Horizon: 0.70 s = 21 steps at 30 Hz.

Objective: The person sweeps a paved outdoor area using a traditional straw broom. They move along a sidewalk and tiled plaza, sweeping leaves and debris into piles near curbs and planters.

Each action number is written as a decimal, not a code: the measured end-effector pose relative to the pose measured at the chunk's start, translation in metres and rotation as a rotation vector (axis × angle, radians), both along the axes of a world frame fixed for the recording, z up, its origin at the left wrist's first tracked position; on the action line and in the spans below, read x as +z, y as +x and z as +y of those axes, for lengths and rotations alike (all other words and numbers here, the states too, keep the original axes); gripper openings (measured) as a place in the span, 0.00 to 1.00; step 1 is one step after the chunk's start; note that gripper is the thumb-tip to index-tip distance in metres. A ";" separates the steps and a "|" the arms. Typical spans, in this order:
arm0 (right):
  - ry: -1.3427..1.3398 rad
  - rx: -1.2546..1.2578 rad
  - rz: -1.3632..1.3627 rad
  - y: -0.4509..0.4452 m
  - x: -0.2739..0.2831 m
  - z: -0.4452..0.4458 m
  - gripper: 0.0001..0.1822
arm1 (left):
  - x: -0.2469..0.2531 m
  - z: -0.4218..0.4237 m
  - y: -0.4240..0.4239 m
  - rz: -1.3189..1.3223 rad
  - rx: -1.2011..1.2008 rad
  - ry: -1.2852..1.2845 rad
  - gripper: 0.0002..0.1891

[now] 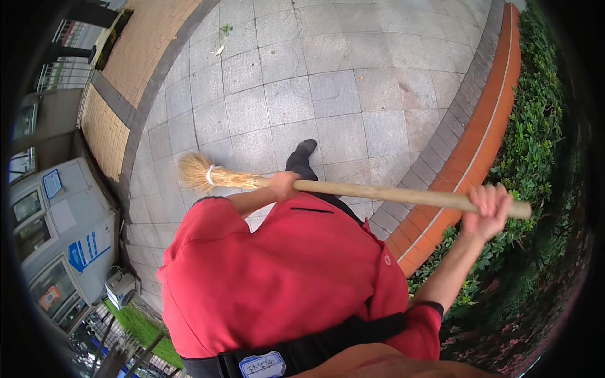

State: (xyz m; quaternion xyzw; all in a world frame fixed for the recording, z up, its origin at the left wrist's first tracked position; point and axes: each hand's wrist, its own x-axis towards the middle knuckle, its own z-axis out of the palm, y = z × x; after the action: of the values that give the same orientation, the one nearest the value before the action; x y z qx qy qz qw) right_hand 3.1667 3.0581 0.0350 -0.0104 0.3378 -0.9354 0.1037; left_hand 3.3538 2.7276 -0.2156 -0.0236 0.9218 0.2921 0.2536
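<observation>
A straw broom [231, 179] with a thick wooden handle [383, 192] lies across the front of my body, its head to the left. My left hand [283, 184] is closed around the lower handle, just where the straw begins. Near the handle's far right end, my right hand [487, 210] grips it with the fingers wrapped over the top. A white tie [210, 175] binds the straw above the splayed bristles [193, 171]. Whether the bristles touch the paving cannot be told from here.
Grey paving slabs [288, 101] spread ahead, bearing a leaf sprig [226, 29] and small litter. An orange tiled kerb [482, 146] with green shrubs [539, 118] runs along the right. A grey booth [71, 212] and an air-conditioner unit [121, 288] stand at left. My black shoe [308, 147] is forward.
</observation>
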 end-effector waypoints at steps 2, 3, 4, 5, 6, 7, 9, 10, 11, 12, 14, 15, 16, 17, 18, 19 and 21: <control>0.043 -0.104 0.095 0.026 0.039 0.067 0.15 | 0.000 0.063 -0.020 0.112 -0.094 0.207 0.11; 0.107 -0.155 0.155 0.042 0.063 0.101 0.15 | 0.012 0.100 -0.031 0.107 -0.164 0.260 0.10; 0.213 -0.309 0.187 0.068 0.092 0.131 0.15 | 0.033 0.132 -0.044 0.225 -0.242 0.342 0.09; 0.394 -0.485 0.233 0.101 0.124 0.168 0.15 | 0.031 0.168 -0.054 0.416 -0.277 0.500 0.07; 0.538 -0.762 0.254 0.134 0.154 0.173 0.15 | 0.045 0.200 -0.071 0.502 -0.407 0.527 0.06; 0.326 -0.482 0.560 0.173 0.170 0.214 0.16 | 0.062 0.224 -0.090 0.594 -0.486 0.620 0.05; 0.428 -0.448 0.678 0.205 0.187 0.176 0.17 | 0.079 0.264 -0.134 0.710 -0.508 0.572 0.03; -0.068 -0.602 0.727 0.215 0.175 0.169 0.17 | 0.078 0.276 -0.161 0.738 -0.537 0.488 0.03; -0.571 -0.733 0.749 0.224 0.153 0.168 0.17 | 0.077 0.283 -0.187 0.763 -0.570 0.407 0.03; -0.523 -0.673 0.828 0.230 0.129 0.173 0.16 | 0.075 0.287 -0.211 0.781 -0.536 0.382 0.03; -0.154 -0.609 0.925 0.241 0.098 0.176 0.14 | 0.081 0.281 -0.245 0.844 -0.539 0.379 0.03; 0.109 -0.604 0.902 0.238 0.107 0.174 0.14 | 0.087 0.268 -0.256 0.892 -0.555 0.386 0.03; 0.166 -0.602 0.883 0.235 0.110 0.172 0.14 | 0.093 0.255 -0.260 0.935 -0.582 0.395 0.04; 0.188 -0.594 0.883 0.228 0.111 0.171 0.14 | 0.098 0.245 -0.254 0.997 -0.515 0.368 0.04; 0.182 -0.584 0.873 0.222 0.110 0.172 0.14 | 0.103 0.237 -0.243 1.060 -0.451 0.339 0.04; 0.170 -0.573 0.856 0.217 0.108 0.175 0.14 | 0.108 0.229 -0.233 1.128 -0.385 0.311 0.05; 0.111 -0.532 0.839 0.207 0.097 0.177 0.14 | 0.106 0.204 -0.204 1.040 -0.391 0.294 0.06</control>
State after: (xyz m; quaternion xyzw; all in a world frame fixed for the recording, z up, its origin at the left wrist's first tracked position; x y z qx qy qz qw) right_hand 3.3736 3.2356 0.1322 -0.2939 0.3905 -0.8252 -0.2830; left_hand 3.1499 2.9314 -0.1097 0.3297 0.8623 0.3379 -0.1832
